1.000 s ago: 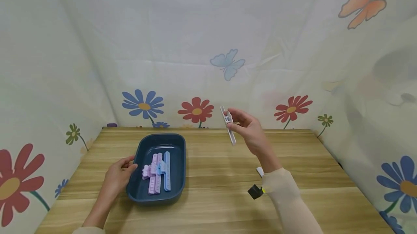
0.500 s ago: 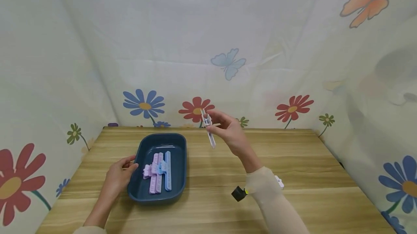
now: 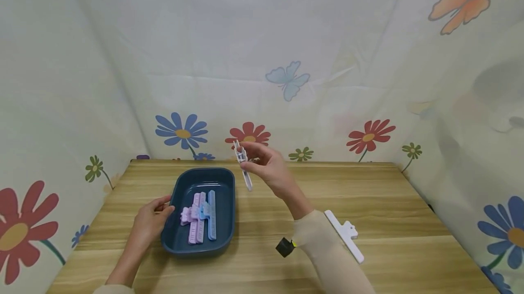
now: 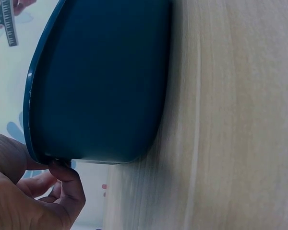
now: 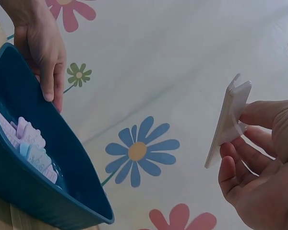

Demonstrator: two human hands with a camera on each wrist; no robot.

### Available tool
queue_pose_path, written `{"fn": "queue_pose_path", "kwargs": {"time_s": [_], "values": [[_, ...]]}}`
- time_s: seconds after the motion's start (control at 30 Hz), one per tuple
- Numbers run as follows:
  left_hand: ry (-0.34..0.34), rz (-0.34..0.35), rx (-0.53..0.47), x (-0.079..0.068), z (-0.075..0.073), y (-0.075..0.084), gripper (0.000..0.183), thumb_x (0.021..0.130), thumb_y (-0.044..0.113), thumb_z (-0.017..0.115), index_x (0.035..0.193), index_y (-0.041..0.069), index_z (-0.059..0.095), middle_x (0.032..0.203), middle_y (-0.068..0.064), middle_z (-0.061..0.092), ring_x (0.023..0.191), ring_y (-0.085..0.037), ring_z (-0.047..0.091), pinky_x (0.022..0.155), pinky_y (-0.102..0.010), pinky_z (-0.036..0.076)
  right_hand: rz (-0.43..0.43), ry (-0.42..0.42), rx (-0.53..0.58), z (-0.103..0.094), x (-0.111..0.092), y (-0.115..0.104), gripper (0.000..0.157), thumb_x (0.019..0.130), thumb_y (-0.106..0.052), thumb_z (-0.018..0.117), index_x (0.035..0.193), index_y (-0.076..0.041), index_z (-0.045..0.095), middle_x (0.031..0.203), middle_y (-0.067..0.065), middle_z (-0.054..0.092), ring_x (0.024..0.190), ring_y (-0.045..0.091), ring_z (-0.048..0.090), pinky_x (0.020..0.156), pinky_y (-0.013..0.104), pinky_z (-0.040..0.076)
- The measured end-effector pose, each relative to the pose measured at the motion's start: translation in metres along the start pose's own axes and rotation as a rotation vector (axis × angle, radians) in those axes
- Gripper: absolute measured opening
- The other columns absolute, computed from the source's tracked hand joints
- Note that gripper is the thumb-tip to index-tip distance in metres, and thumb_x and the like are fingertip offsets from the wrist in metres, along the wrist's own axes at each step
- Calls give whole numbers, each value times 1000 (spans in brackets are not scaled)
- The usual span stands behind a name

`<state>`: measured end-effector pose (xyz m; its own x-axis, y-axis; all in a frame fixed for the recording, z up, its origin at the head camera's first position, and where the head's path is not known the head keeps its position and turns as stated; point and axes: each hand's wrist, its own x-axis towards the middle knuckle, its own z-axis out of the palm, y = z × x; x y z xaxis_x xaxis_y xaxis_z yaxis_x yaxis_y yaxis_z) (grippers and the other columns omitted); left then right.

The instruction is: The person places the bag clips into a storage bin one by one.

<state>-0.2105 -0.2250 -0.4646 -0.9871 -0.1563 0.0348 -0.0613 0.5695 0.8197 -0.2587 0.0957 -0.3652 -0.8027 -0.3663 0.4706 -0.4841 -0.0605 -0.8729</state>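
Note:
My left hand (image 3: 150, 216) grips the left rim of a dark blue plastic basin (image 3: 234, 214), thumb over the edge and fingers outside; the left wrist view shows this hand right at the rim. Inside the basin lie two pinkish-purple ruler clips (image 3: 192, 232) and a light blue ruler clip (image 3: 212, 221), side by side. Up in the air, just right of the basin's far end, my right hand (image 3: 270, 171) pinches a white clip (image 3: 247, 179) between thumb and fingers. The right wrist view shows this white clip (image 5: 229, 117) nearly edge-on, tilted, apart from the basin.
Another white clip (image 3: 345, 235) lies on the wooden table (image 3: 401, 248), right of my right forearm. A small black block (image 3: 285, 247) sits at my right wrist. A flower-printed cloth (image 3: 229, 93) rises behind the table and along both sides.
My right hand has carried the white clip leftward, toward the basin. The white clip on the table has come out from behind the right sleeve. My left hand keeps its grip on the rim.

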Motion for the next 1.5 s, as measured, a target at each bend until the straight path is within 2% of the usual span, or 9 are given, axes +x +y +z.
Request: {"fn": "queue_pose_path", "kwargs": {"time_s": [0.23,0.83,1.17,1.5], "values": [[8,6,-5,0,1,0,42,103,13,61,139,-8,58,115,-25,64,102,-35,61,77,-32,48,-14,-11,-27,8,4,-2,45,96,-1,71,140,0,61,117,17,65,101,25,60,81,27,53],[-7,7,10,0,-1,0,43,104,14,61,140,-9,57,116,-26,64,103,-36,61,77,-33,49,-28,-17,-30,23,14,-3,46,95,0,71,139,3,60,112,16,65,99,24,60,84,28,53],[-4,6,8,-1,-1,1,43,104,13,60,140,-9,57,116,-26,64,102,-36,61,78,-32,49,7,-27,-83,28,9,8,47,96,-8,72,142,-5,61,118,11,66,102,23,60,85,30,54],[-7,-12,6,1,0,0,44,104,15,60,141,-8,56,118,-27,62,103,-36,61,77,-31,49,50,-47,-137,38,-3,31,48,95,-11,75,141,-5,62,119,8,69,99,20,61,84,30,55]]}}
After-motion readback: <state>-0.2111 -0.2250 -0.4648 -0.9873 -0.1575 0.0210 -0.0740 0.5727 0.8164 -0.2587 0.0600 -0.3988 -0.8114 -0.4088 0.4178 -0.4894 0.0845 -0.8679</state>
